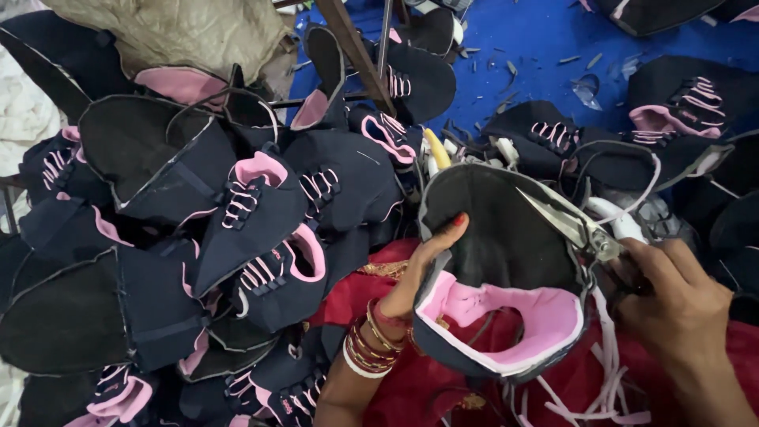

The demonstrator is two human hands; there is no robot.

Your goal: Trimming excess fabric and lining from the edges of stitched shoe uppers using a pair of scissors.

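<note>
left hand (423, 265): red-painted thumbnail | left wrist: stack of gold and red bangles (371, 341), one white | right hand (684, 304): bare, no rings seen | clothing: red garment (356, 289), gold trim

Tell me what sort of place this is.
Most likely a small shoe-making workshop, at a trimming station. A big heap of dark shoe uppers with pink linings lies beside the worker; the left hand holds one upper while the right hand works scissors along its edge; offcut strips pile below.
</note>
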